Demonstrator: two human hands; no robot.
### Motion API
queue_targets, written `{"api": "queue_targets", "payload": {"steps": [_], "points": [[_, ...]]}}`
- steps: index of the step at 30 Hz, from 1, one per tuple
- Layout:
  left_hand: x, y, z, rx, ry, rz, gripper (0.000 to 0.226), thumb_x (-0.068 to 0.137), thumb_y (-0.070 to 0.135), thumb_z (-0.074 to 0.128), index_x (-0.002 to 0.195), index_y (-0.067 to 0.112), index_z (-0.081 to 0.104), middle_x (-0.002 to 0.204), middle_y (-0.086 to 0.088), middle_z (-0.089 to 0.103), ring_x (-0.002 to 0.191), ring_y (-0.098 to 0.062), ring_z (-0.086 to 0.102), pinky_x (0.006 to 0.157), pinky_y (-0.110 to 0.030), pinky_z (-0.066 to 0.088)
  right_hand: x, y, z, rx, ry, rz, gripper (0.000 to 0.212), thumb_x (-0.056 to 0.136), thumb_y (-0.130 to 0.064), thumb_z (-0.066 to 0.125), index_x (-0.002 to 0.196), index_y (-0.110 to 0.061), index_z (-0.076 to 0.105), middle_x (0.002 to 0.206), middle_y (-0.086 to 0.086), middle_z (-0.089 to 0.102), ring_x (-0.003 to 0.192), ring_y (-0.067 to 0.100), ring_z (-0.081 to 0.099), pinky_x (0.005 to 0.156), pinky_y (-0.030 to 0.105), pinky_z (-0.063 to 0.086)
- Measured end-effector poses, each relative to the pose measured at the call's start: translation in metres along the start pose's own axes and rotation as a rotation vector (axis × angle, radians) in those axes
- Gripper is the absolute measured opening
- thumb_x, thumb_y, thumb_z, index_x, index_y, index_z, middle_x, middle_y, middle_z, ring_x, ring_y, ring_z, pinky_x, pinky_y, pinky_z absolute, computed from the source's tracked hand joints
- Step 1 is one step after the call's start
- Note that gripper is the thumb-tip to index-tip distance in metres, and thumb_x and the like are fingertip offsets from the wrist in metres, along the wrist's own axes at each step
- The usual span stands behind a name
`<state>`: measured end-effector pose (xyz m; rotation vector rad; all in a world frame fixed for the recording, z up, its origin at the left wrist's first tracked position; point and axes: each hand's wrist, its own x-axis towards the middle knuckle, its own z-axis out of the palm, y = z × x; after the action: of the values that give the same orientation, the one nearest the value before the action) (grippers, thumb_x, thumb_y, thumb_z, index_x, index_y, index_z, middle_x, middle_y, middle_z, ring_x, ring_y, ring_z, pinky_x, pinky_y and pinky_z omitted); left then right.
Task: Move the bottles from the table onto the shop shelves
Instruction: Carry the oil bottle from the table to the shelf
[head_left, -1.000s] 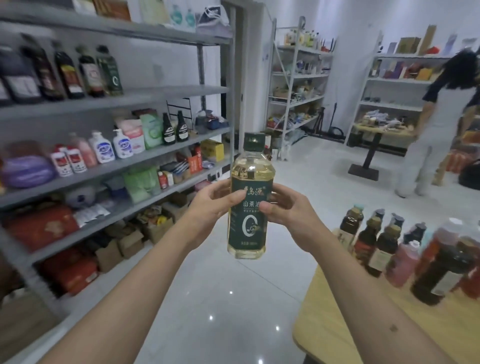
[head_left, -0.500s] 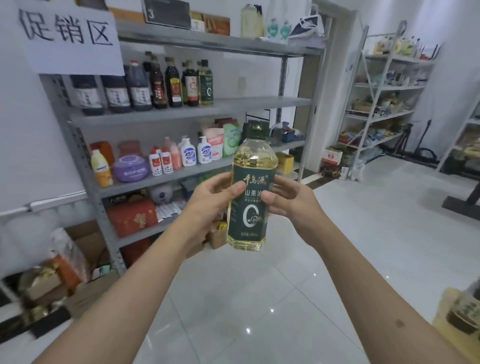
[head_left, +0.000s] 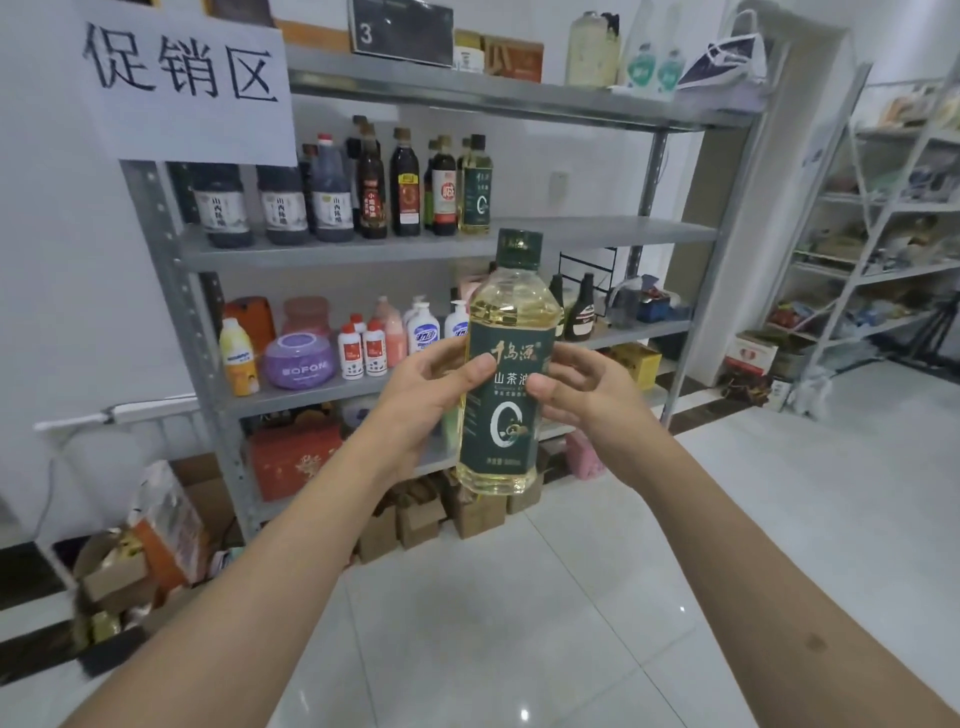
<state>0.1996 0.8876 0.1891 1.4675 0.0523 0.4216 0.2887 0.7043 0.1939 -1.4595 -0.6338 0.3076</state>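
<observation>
Facing the shelves (head_left: 447, 244) squarely now where a second ago the table showed at 4 o'clock, the upright oil bottle (head_left: 506, 364) is pinched between left hand (head_left: 431, 384) and right hand (head_left: 582, 395), the matching bottle (head_left: 477, 187) at 12 o'clock suggesting its slot.

Clear glossy plastic oil bottle (head_left: 506, 364); matt grey metal shelves (head_left: 597, 234); glossy floor tiles (head_left: 519, 623).

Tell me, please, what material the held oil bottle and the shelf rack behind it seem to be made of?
Oil bottle: apparently clear, glossy plastic; the yellow oil shows through, and it has a green cap and a dark green label.
Shelf rack: probably grey painted metal with a matte finish; its upright posts have punched holes.
</observation>
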Motion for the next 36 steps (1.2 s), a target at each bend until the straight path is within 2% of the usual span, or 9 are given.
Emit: {"api": "queue_targets", "payload": {"steps": [3, 8, 14, 19, 24, 30, 33, 34, 36], "points": [[0.036, -0.006, -0.004, -0.009, 0.029, -0.005, 0.053, 0.074, 0.034, 0.081, 0.123, 0.019, 0.068, 0.122, -0.001, 0.072, 0.116, -0.023, 0.067, 0.102, -0.045, 0.051, 0.038, 0.006, -0.009, 0.026, -0.028, -0.001, 0.045, 0.086, -0.010, 0.075, 0.126, -0.019, 0.057, 0.108, -0.004, 0.076, 0.101, 0.011, 0.073, 0.076, 0.024, 0.060], [0.101, -0.022, -0.014, -0.014, 0.057, -0.014, 0.045, 0.074, 0.035, 0.082, 0.116, 0.025, 0.070, 0.121, 0.000, 0.073, 0.112, -0.023, 0.070, 0.094, -0.044, 0.055, 0.103, 0.024, -0.016, 0.048, -0.027, -0.001, 0.051, 0.088, -0.009, 0.074, 0.135, -0.012, 0.054, 0.113, -0.001, 0.076, 0.105, 0.015, 0.073, 0.081, 0.029, 0.061], [0.193, -0.038, -0.031, 0.013, 0.075, -0.003, 0.060, 0.069, 0.042, 0.083, 0.124, 0.022, 0.068, 0.121, 0.003, 0.073, 0.114, -0.017, 0.068, 0.095, -0.040, 0.052, 0.192, 0.040, -0.023, 0.064, -0.003, 0.003, 0.054, 0.089, -0.008, 0.072, 0.139, -0.010, 0.052, 0.119, 0.006, 0.073, 0.105, 0.019, 0.073, 0.086, 0.036, 0.060], [0.268, -0.041, -0.037, 0.018, 0.059, 0.019, 0.050, 0.066, 0.043, 0.086, 0.111, 0.027, 0.072, 0.117, 0.004, 0.074, 0.115, -0.017, 0.068, 0.103, -0.040, 0.050, 0.260, 0.047, -0.036, 0.064, 0.025, -0.028, 0.043, 0.091, -0.008, 0.071, 0.130, -0.017, 0.055, 0.110, -0.001, 0.075, 0.102, 0.014, 0.073, 0.083, 0.030, 0.060], [0.332, -0.046, -0.033, 0.033, 0.019, 0.029, 0.035, 0.073, 0.034, 0.079, 0.106, 0.029, 0.071, 0.113, 0.005, 0.076, 0.108, -0.014, 0.070, 0.098, -0.035, 0.052, 0.322, 0.059, -0.056, 0.035, 0.056, -0.042, 0.054, 0.091, -0.014, 0.073, 0.141, -0.014, 0.051, 0.125, 0.007, 0.070, 0.111, 0.019, 0.070, 0.095, 0.039, 0.058], [0.413, -0.068, -0.014, 0.033, 0.034, 0.045, 0.041, 0.070, 0.038, 0.081, 0.108, 0.026, 0.072, 0.114, 0.004, 0.076, 0.108, -0.017, 0.071, 0.099, -0.038, 0.053, 0.393, 0.077, -0.096, 0.063, 0.072, -0.051, 0.054, 0.092, -0.011, 0.072, 0.141, -0.010, 0.051, 0.121, 0.007, 0.072, 0.109, 0.019, 0.072, 0.092, 0.037, 0.059], [0.458, -0.078, 0.003, 0.048, 0.035, 0.056, 0.051, 0.069, 0.042, 0.080, 0.115, 0.023, 0.070, 0.118, 0.003, 0.074, 0.112, -0.020, 0.069, 0.089, -0.037, 0.054, 0.432, 0.080, -0.126, 0.051, 0.060, -0.064, 0.051, 0.092, -0.011, 0.070, 0.140, -0.011, 0.051, 0.120, 0.005, 0.073, 0.108, 0.018, 0.072, 0.093, 0.037, 0.059], [0.471, -0.079, 0.008, 0.047, 0.041, 0.056, 0.055, 0.068, 0.042, 0.080, 0.118, 0.022, 0.069, 0.119, 0.002, 0.074, 0.113, -0.021, 0.069, 0.089, -0.037, 0.054, 0.445, 0.080, -0.135, 0.039, 0.049, -0.068, 0.050, 0.093, -0.011, 0.070, 0.139, -0.012, 0.052, 0.119, 0.004, 0.073, 0.108, 0.018, 0.072, 0.094, 0.038, 0.058], [0.500, -0.080, 0.019, 0.031, 0.062, 0.055, 0.056, 0.068, 0.040, 0.080, 0.119, 0.021, 0.068, 0.118, 0.003, 0.074, 0.113, -0.019, 0.069, 0.099, -0.041, 0.053, 0.473, 0.077, -0.153, 0.027, 0.035, -0.074, 0.048, 0.094, -0.011, 0.069, 0.138, -0.012, 0.053, 0.119, 0.005, 0.073, 0.107, 0.019, 0.072, 0.094, 0.038, 0.058]]}}
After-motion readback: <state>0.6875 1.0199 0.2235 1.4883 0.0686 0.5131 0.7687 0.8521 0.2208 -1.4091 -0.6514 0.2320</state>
